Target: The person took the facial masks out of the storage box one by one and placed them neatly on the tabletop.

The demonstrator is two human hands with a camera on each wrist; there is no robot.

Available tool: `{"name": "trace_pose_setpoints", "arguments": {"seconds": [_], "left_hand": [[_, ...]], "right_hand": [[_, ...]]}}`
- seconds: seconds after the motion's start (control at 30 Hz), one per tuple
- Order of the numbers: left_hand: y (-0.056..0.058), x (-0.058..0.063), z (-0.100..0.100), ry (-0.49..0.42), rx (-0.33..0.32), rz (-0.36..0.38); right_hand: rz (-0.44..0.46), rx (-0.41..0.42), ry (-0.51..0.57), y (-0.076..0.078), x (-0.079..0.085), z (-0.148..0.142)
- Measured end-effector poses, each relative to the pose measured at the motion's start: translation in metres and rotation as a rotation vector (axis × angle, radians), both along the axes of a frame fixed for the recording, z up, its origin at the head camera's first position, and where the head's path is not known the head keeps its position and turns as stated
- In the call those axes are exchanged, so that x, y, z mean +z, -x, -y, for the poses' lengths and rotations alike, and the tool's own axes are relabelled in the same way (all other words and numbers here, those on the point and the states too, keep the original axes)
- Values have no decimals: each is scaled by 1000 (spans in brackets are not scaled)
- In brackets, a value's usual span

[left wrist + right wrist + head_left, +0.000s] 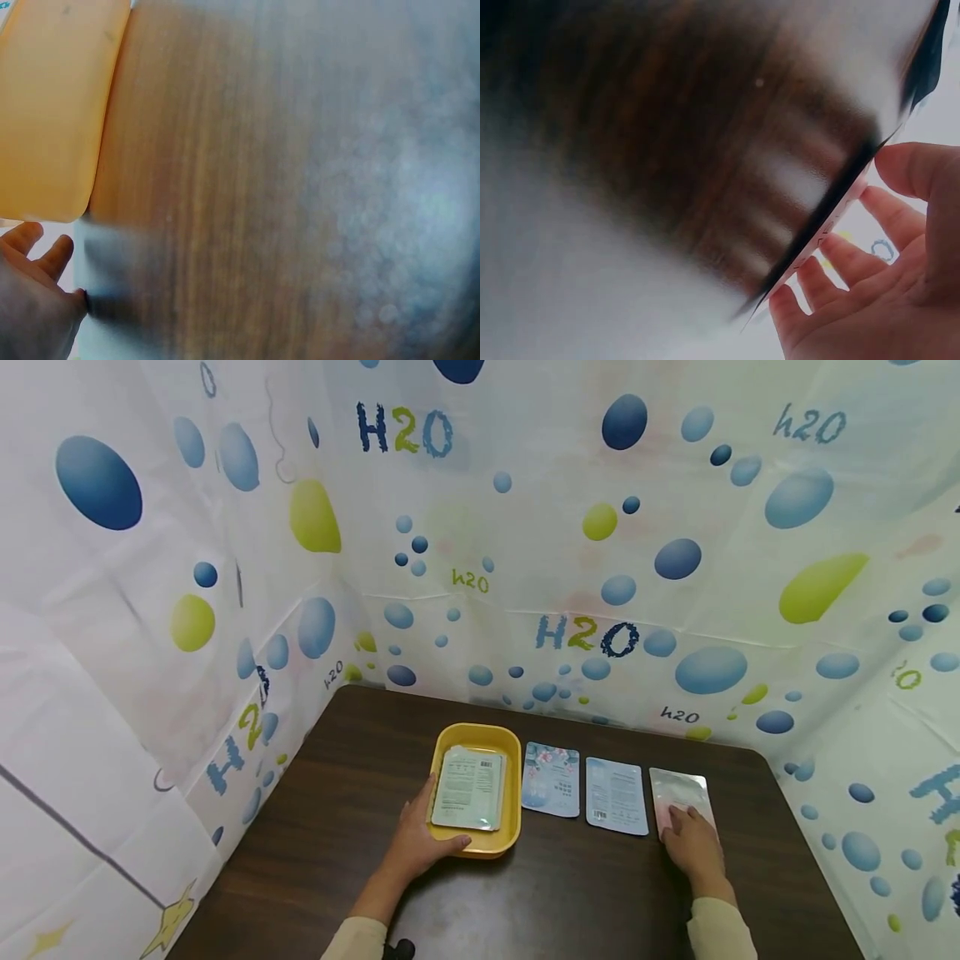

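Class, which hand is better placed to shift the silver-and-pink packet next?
Probably the right hand: its fingers touch the silver-and-pink packet at the row's right end. The left hand is at the yellow tray, with the flowered packet and pale-blue packet in between.

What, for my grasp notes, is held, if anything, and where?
Left hand touches the yellow tray, near-left corner; right hand touches the silver-pink packet, near half; whether either grips can't be told.

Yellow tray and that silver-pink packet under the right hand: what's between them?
In the head view, a floral blue packet, then a pale text-printed packet, lie between the yellow tray and the silver-pink packet.
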State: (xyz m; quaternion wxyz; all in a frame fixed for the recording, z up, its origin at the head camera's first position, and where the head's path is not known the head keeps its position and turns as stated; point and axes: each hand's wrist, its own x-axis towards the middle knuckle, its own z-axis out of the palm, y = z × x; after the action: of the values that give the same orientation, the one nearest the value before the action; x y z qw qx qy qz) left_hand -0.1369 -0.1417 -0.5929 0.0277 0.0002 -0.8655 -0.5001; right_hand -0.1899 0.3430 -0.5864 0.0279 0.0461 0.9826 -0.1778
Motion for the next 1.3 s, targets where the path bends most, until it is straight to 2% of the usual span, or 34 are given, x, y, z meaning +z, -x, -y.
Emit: {"name": "trace_pose_setpoints", "arguments": {"seconds": [0.17, 0.33, 0.47, 0.67, 0.9, 1.3], "left_hand": [[0, -1, 0, 6, 3, -5], [1, -1, 0, 5, 3, -5], [1, -1, 0, 2, 2, -8], [0, -2, 1, 1, -4, -3], [0, -1, 1, -8, -3, 2], [1, -4, 2, -9, -5, -13]], "right_hand": [[2, -8, 3, 1, -2, 1], [-67, -7, 18, 1, -1, 2], [-101, -56, 109, 1, 5, 4], [-88, -153, 298, -5, 12, 7], [-200, -173, 353, -8, 17, 12], [-133, -253, 410, -8, 30, 22]]}}
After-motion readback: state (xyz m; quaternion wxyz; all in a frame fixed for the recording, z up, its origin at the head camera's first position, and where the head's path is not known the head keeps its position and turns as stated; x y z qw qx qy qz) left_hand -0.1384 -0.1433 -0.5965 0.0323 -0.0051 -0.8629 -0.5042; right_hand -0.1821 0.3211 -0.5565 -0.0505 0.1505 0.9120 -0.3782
